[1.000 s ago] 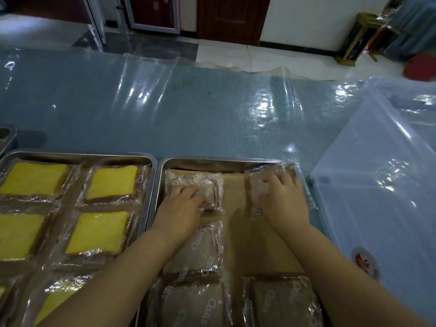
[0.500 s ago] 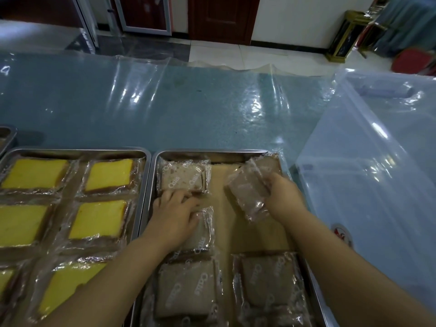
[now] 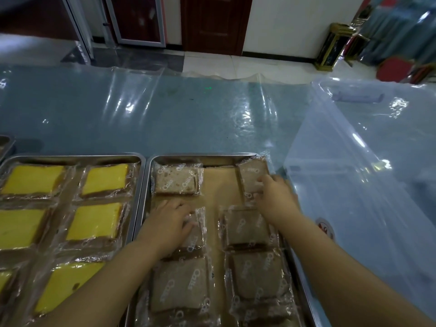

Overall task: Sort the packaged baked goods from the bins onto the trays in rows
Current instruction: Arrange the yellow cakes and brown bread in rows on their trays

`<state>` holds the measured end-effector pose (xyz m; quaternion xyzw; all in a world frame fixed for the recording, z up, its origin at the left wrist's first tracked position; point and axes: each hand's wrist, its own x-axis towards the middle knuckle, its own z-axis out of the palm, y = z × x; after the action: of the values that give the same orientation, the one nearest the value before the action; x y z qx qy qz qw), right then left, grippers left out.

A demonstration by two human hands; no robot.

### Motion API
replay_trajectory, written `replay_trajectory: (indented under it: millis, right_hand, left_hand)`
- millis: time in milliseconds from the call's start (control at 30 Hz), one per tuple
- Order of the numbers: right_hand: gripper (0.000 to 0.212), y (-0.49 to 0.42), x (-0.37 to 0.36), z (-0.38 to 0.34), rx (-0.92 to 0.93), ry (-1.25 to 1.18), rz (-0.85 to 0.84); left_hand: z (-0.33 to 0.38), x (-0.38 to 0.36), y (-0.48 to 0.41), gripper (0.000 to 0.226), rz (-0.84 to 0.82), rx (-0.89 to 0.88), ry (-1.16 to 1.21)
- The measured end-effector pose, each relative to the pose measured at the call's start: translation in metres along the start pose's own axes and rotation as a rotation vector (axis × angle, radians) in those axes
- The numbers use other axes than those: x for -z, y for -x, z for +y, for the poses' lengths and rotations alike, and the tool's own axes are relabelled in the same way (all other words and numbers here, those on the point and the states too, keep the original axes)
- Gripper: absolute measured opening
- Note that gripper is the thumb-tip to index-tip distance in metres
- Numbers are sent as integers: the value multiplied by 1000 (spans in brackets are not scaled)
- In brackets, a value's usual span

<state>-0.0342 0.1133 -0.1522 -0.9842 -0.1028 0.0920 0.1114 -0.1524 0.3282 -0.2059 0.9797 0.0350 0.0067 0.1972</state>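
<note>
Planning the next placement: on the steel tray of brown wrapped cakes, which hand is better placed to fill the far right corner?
Right. The right hand holds a wrapped brown packet tilted over that corner; the left hand rests on another packet in the left column.

A blue-green table (image 3: 188,119) lies under a wrinkled clear plastic sheet (image 3: 132,90) that catches the light. Beyond its far edge is a pale tiled floor (image 3: 247,66). A dark wooden door (image 3: 212,22) stands beside a metal-framed glass door (image 3: 136,20) and a white wall (image 3: 295,22). At far right stands a black-and-gold stand (image 3: 330,48), near a red seat (image 3: 396,68).
</note>
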Motion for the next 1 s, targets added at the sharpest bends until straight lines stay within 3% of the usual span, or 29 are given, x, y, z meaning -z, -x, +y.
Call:
replay_trajectory:
  millis: [200, 333, 433, 533, 633, 700, 800, 867, 1000]
  right_hand:
    - [50, -23, -3, -3, -228, 2, -22]
    - [43, -40, -9, -1, -254, -37, 21]
    - [48, -49, -13, 5, -145, -107, 124]
    - [59, -52, -8, 5, 28, -389, 185]
    - [60, -61, -4, 3, 145, -591, 37]
    - [57, -67, -4, 3, 158, -453, -47]
    - [57, -69, -5, 4, 70, -47, 127]
    - [52, -63, -11, -3, 97, -40, 123]
    - [41, -38, -47, -23, 256, -40, -126]
  left_hand:
    - [-9, 7, -25, 37, 18, 25, 29]
    - [-15, 8, -44, 38, 4, 47, 33]
    - [-20, 7, -53, 34, 36, 59, 35]
    - [-28, 3, -57, 35, 70, 83, 15]
    - [-35, -1, -60, 38, 70, 89, -21]
    - [-38, -2, -61, 37, 80, 75, -28]
    - [-38, -6, -61, 35, 82, 59, -42]
    - [-37, -10, -60, 37, 36, 72, -43]
    - [-35, -19, -59, 49, -59, 115, -79]
